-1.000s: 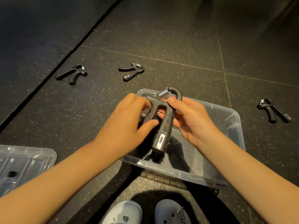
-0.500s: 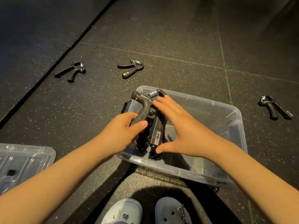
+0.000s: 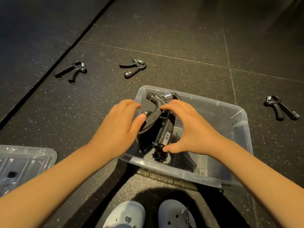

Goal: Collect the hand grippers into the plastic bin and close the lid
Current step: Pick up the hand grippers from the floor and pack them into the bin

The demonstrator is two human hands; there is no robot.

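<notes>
Head camera looks down at a dark speckled floor (image 3: 189, 38) where a see-through plastic bin (image 3: 243, 129) sits with no lid on it. Both hands are over the left part of the bin. The left hand (image 3: 118, 130) curls round one handle of a big black hand gripper (image 3: 164, 129), with its thumb pressed on the handle. The right hand (image 3: 194, 129) is spread wide over the other handle, fingertips (image 3: 166, 106) on the top part and thumb by the bottom end. This gripper is partly down inside the bin, and its metal spring (image 3: 167, 96) pokes up near the far wall.

Three more grippers lie on the floor outside the bin: one far left (image 3: 72, 72), one in the middle beyond the bin (image 3: 134, 68), and one out to the right (image 3: 279, 109). The clear lid (image 3: 26, 160) lies flat on the floor at the left, well apart from the bin. Two grey shoes (image 3: 148, 214) show at the bottom
</notes>
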